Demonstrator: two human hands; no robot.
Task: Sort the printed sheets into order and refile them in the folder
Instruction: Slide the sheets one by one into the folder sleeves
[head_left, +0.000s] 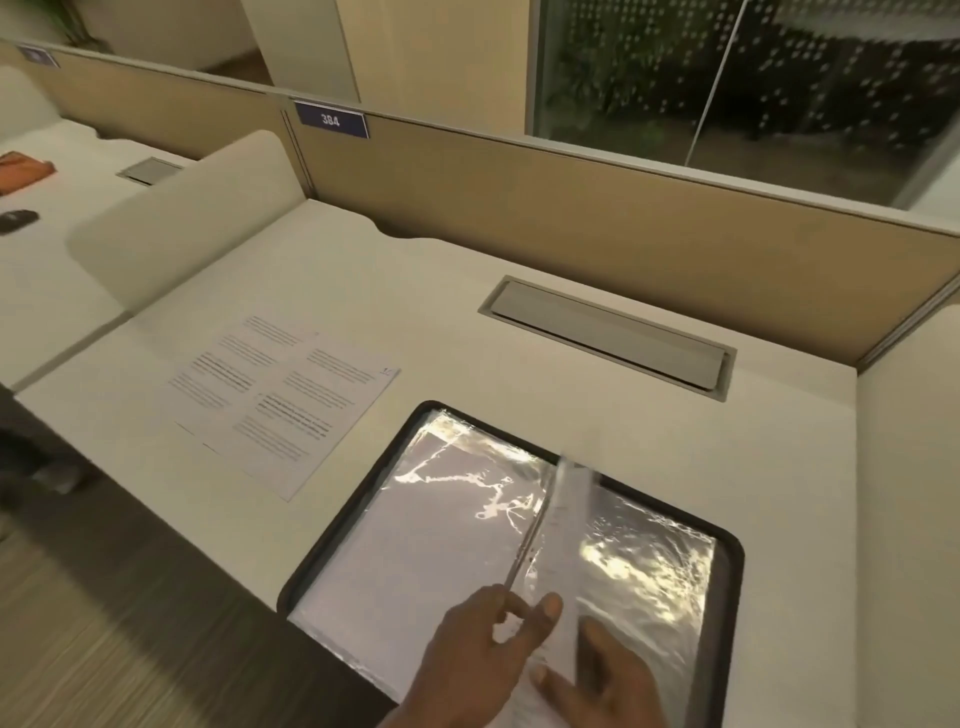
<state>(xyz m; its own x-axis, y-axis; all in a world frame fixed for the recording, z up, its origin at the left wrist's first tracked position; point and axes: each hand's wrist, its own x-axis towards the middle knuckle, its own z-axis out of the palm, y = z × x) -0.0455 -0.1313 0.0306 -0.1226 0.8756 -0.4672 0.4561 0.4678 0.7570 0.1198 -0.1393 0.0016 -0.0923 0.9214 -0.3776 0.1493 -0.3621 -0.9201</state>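
Observation:
A black display folder (358, 504) lies open on the white desk, its clear plastic sleeves shining under the light. One sleeve with a printed sheet (566, 525) stands on edge at the spine, mid-turn and blurred. My left hand (467, 660) pinches the near edge of that sleeve between thumb and fingers. My right hand (602, 680) rests on the right page just beside it, fingers extended. To the left of the folder a small overlapping stack of printed sheets (283, 400) lies flat on the desk.
A grey cable hatch (608, 338) is set into the desk (441, 322) behind the folder. A tan partition with a label reading 384 (331, 120) closes the back. On the neighbouring desk at left lie an orange item (23, 169) and a dark object (15, 218).

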